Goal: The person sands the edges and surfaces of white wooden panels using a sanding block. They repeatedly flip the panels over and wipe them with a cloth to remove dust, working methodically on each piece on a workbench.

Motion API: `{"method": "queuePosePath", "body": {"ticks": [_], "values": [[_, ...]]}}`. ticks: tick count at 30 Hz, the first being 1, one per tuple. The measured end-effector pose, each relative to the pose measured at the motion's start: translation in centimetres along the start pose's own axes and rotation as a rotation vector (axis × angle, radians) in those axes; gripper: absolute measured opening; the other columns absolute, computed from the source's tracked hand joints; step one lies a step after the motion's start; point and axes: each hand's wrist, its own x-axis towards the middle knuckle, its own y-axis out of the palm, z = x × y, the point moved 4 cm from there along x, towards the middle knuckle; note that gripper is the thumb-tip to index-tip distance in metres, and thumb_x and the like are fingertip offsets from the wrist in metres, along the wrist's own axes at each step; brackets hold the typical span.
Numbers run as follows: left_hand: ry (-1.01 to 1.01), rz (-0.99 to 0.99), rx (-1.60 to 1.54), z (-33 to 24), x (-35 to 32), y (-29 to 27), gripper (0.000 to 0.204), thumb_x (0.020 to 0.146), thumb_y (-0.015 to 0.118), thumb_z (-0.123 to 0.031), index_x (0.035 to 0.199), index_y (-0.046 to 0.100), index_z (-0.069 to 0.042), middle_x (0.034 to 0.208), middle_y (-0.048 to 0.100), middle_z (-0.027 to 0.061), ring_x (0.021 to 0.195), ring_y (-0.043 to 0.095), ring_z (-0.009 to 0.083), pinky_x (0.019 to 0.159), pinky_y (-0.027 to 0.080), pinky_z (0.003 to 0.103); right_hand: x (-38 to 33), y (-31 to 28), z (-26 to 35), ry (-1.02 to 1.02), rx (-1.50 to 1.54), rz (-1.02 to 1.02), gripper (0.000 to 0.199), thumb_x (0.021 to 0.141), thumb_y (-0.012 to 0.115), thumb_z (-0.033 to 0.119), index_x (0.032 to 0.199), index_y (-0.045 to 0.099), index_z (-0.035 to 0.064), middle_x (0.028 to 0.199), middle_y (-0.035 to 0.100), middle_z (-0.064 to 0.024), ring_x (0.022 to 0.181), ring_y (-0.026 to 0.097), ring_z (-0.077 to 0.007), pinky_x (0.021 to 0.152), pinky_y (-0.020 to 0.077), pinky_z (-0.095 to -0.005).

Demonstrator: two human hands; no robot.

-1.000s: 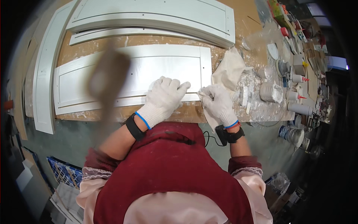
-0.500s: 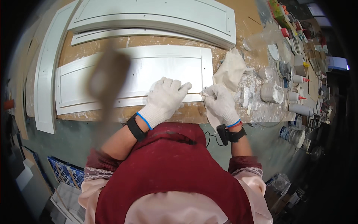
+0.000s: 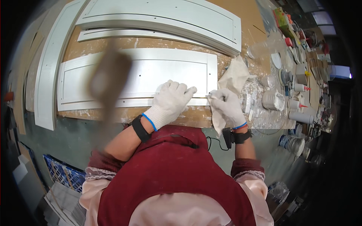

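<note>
A white framed panel (image 3: 173, 67) lies on the worktable in front of me. My left hand (image 3: 172, 100), in a white knit glove with a blue cuff, rests on its near edge; the fingers lie on the panel and the thumb points right. At the near right corner is my gloved right hand (image 3: 229, 107), thumb and fingertips pinched on an off-white cloth against the panel's end. Below that hand hangs a tail of cloth (image 3: 218, 125); more cloth (image 3: 236, 74) lies bunched beyond it. Whether these parts join beneath the hand is hidden.
Stacked white panels (image 3: 188, 19) lie at the back, and a long white board (image 3: 51, 75) runs down the left. To the right stand a white-smeared tub (image 3: 273, 101) and bottles with red tips (image 3: 299, 87). A blurred brown object (image 3: 111, 75) covers part of the panel.
The view has shifted slightly, so panels and hands appear a little further right and lower. My right hand keeps its pinch at the corner; my left stays on the near edge.
</note>
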Motion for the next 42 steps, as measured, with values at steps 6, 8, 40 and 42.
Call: {"method": "queuePosePath", "body": {"ticks": [6,8,40,42], "values": [[-0.013,-0.006,-0.021,0.2,-0.1,0.2,0.06,0.071,0.079,-0.025,0.126,0.058,-0.013,0.098,0.057,0.0065,0.092,0.057,0.029,0.081,0.048,0.041,-0.5,1.9,-1.3,-0.092,-0.026,-0.035,0.018,0.079,0.077,0.015,0.092,0.074,0.0042,0.085,0.067,-0.0047,0.079,0.064,-0.0122,0.071,0.0502,-0.0275],[-0.006,-0.015,-0.032,0.2,0.1,0.3,0.061,0.071,0.079,-0.024,0.126,0.058,-0.013,0.098,0.057,0.006,0.091,0.057,0.0285,0.081,0.048,0.041,-1.0,2.7,-0.3,-0.199,-0.243,-0.15,0.018,0.079,0.076,0.017,0.093,0.075,0.0062,0.086,0.068,-0.0061,0.08,0.065,-0.0154,0.071,0.0508,-0.0294],[-0.025,0.102,-0.017,-0.6,0.9,-0.8,0.063,0.069,0.082,-0.026,0.127,0.056,-0.019,0.095,0.057,0.0041,0.09,0.055,0.0277,0.081,0.047,0.04,7.5,-24.1,7.4,-0.675,-0.437,-0.774,0.024,0.079,0.063,0.008,0.102,0.063,-0.0009,0.096,0.061,-0.0119,0.086,0.059,-0.0209,0.078,0.0512,-0.0308],[0.019,0.046,-0.028,-1.0,1.1,-1.3,0.058,0.072,0.079,-0.023,0.126,0.058,-0.018,0.094,0.057,0.0043,0.088,0.054,0.0274,0.079,0.046,0.04,8.9,-18.9,4.3,-0.536,-0.602,-0.545,0.026,0.08,0.064,0.015,0.101,0.067,-0.0004,0.105,0.063,-0.0168,0.099,0.061,-0.0271,0.085,0.0508,-0.0353]]}}
